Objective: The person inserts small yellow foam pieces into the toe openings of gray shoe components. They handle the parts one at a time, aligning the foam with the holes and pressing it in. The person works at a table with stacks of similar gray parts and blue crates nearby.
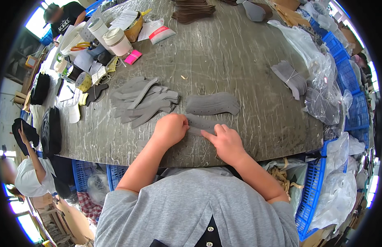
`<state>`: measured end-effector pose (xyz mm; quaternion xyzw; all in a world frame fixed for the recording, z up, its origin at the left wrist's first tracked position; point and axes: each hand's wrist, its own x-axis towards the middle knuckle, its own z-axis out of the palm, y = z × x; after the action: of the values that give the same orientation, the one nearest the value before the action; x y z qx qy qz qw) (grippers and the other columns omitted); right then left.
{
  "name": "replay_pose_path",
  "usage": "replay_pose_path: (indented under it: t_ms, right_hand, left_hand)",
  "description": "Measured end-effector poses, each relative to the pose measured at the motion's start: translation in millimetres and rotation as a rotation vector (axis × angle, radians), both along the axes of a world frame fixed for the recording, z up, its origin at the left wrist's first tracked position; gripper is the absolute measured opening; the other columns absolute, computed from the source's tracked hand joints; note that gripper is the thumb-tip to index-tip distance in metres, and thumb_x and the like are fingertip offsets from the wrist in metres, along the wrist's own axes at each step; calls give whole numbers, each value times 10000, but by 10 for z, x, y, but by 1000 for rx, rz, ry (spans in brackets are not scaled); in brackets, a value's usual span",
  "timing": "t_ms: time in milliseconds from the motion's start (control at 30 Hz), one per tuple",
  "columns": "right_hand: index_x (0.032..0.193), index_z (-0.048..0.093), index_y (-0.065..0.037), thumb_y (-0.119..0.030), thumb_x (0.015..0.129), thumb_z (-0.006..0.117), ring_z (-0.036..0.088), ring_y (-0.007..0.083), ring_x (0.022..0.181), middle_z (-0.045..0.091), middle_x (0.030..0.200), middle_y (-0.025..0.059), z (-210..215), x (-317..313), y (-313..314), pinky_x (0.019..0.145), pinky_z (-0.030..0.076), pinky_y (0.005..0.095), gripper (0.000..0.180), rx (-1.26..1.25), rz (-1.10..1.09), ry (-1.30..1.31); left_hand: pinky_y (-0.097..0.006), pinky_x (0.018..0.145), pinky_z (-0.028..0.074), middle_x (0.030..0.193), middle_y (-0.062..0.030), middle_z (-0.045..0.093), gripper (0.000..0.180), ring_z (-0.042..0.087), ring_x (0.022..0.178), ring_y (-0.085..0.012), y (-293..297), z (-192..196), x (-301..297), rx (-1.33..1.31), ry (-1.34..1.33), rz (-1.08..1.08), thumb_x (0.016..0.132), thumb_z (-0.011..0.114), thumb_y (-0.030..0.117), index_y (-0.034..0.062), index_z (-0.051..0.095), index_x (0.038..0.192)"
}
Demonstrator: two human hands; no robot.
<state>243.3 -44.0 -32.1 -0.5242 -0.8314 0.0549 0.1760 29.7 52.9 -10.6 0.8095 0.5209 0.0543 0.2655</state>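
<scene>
A grey cut piece of shoe material (pixel 201 123) lies flat near the front edge of the grey worktable (pixel 224 53). My left hand (pixel 171 128) pinches its left end with curled fingers. My right hand (pixel 226 142) presses on its lower edge with the forefinger stretched out. A second curved grey piece with small holes (pixel 212 104) lies just beyond them. A fanned pile of the same grey pieces (pixel 144 103) sits to the left of my left hand.
A tied bundle of grey pieces (pixel 290 78) and clear plastic bags (pixel 318 74) lie right. Tape rolls, cups (pixel 116 41), a pink block (pixel 133 57) and brown pieces (pixel 193 11) sit far. Blue crates (pixel 347 78) line the right; another person (pixel 28 173) sits lower left.
</scene>
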Motion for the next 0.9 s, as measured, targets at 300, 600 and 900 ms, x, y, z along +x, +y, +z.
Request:
replay_pose_path:
  t_ms: [300, 600, 900]
  right_hand:
    - [1137, 673, -74, -48, 769, 714, 554, 342, 1111, 580, 1187, 127, 14, 80, -39, 910, 470, 445, 372, 138, -211, 384]
    - [1122, 696, -71, -49, 842, 656, 451, 312, 1350, 578, 1348, 123, -140, -9, -11, 1121, 314, 527, 284, -59, 20, 236]
    - [913, 671, 26, 17, 826, 648, 640, 199, 698, 667, 821, 136, 541, -349, -11, 613, 486, 290, 91, -281, -113, 894]
  left_hand:
    - [-274, 661, 460, 779, -31, 640, 147, 555, 730, -95, -73, 257, -758, -33, -485, 358, 747, 757, 33, 5, 665, 858]
    - [-418, 858, 512, 1133, -200, 628, 424, 630, 1035, -344, -44, 277, -1054, 202, -250, 480, 851, 742, 263, 4, 612, 1162]
    - [-429, 715, 517, 975, -150, 511, 931, 567, 867, -341, -525, 319, 177, 386, -447, -284, 786, 528, 715, 21, 405, 1395]
